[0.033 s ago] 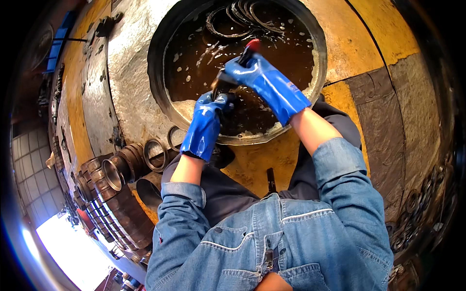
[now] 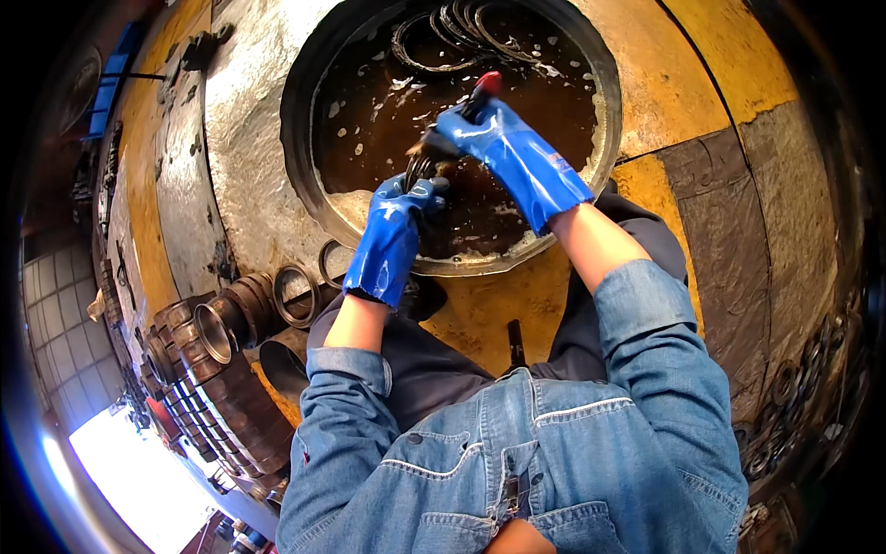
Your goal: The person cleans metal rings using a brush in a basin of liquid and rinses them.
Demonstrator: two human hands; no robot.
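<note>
Both my hands wear blue rubber gloves and work over a round dark tub [image 2: 297,120] of brown liquid. My left hand [image 2: 389,231] is closed around a bunch of thin dark metal rings [image 2: 420,169] at the tub's near left. In my right hand [image 2: 494,138] is a brush with a dark handle and a red end [image 2: 487,85], gripped with its head down against the rings. The brush head is blurred and partly hidden by the glove. Several wet rings [image 2: 432,57] lie in the liquid at the far side.
Left of my knee stand dark ring-shaped metal parts [image 2: 214,332] and a loose ring [image 2: 334,262]. A ribbed metal stack [image 2: 221,406] lies nearer. More rings and chain-like parts [image 2: 798,388] lie at the right edge. Worn yellow-and-grey floor plates [image 2: 664,74] surround the tub.
My right hand has shifted slightly to the right with the brush, and the brush head sits differently on the rings. My left hand has barely moved.
</note>
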